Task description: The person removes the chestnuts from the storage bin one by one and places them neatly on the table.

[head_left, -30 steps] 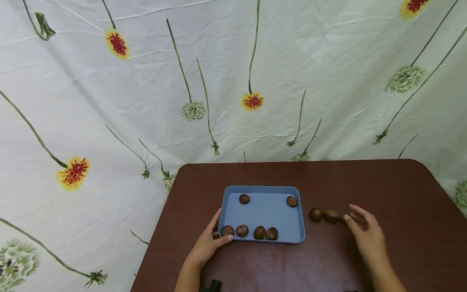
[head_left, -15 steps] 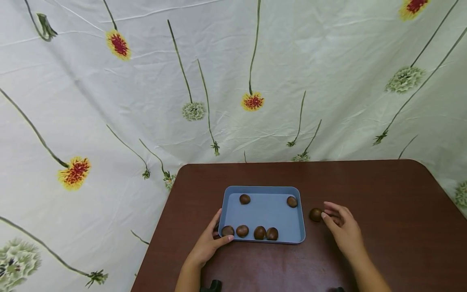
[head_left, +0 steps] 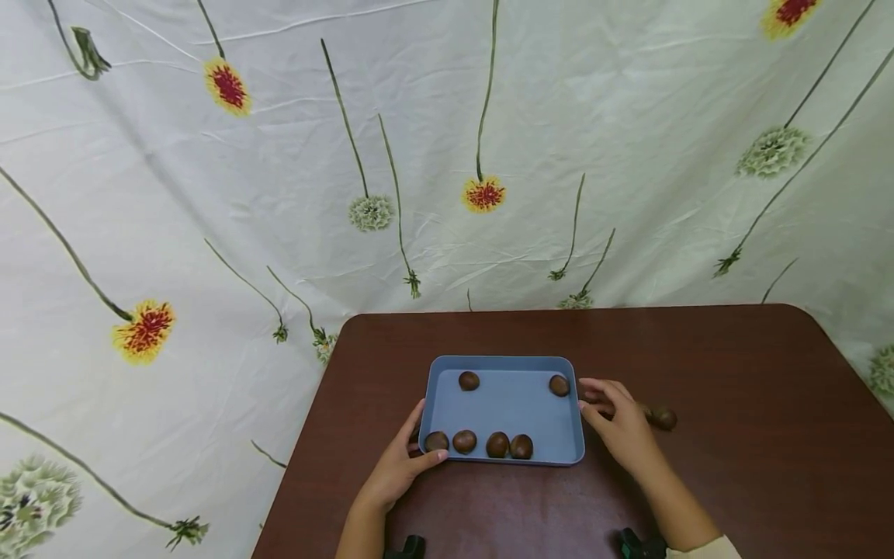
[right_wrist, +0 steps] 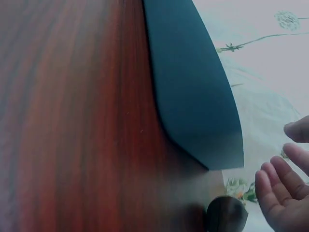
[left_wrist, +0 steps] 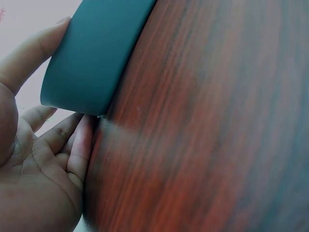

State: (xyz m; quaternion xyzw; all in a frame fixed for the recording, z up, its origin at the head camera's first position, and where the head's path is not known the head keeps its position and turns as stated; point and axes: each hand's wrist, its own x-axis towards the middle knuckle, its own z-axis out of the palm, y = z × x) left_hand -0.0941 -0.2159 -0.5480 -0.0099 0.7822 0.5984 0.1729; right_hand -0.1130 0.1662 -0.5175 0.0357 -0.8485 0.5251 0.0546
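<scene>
A blue tray (head_left: 520, 407) stands on the table with several brown chestnuts in it; one chestnut (head_left: 469, 380) lies at the back left, others along the front edge. My left hand (head_left: 394, 470) holds the tray's front left corner, thumb at the front rim and fingers along the side. Beside the tray's right wall is my right hand (head_left: 620, 427), fingers loosely bent, holding nothing. In the right wrist view a chestnut (right_wrist: 227, 215) sits on the table below those fingers. Another chestnut (head_left: 665, 420) shows past the hand's right side, next to one mostly hidden.
A dark red-brown table (head_left: 761, 373) carries everything. Behind it hangs a pale cloth (head_left: 293, 178) printed with flowers. Dark wrist gear (head_left: 639, 545) shows by the right wrist, and a similar piece (head_left: 407, 548) by the left.
My right hand has moved left over the row of chestnuts, from its right end to the tray's right wall. The left hand, the tray and its chestnuts stay in place.
</scene>
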